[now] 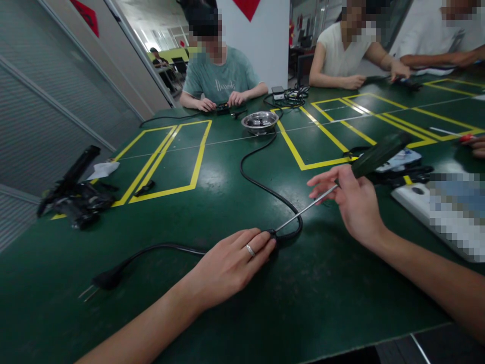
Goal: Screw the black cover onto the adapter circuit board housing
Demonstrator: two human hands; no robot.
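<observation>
My left hand (237, 260), with a ring on one finger, lies over a small black part in the line of a power cord (261, 189) and presses it to the table; most of that part is hidden. To the left, the cord ends in a black two-pin plug (108, 278). My right hand (356, 202) grips a screwdriver (379, 154) with a dark green handle, tilted down to the left. Its long metal shaft reaches the black part at my left fingertips. Whether the tip sits in a screw, I cannot tell.
A metal bowl (260, 121) holds small dark pieces. Black parts in plastic (81, 202) lie at the left, a white device (443, 217) at the right. A coiled cable (291, 96) sits farther back. Co-workers sit across the green table (170, 303), marked with yellow tape.
</observation>
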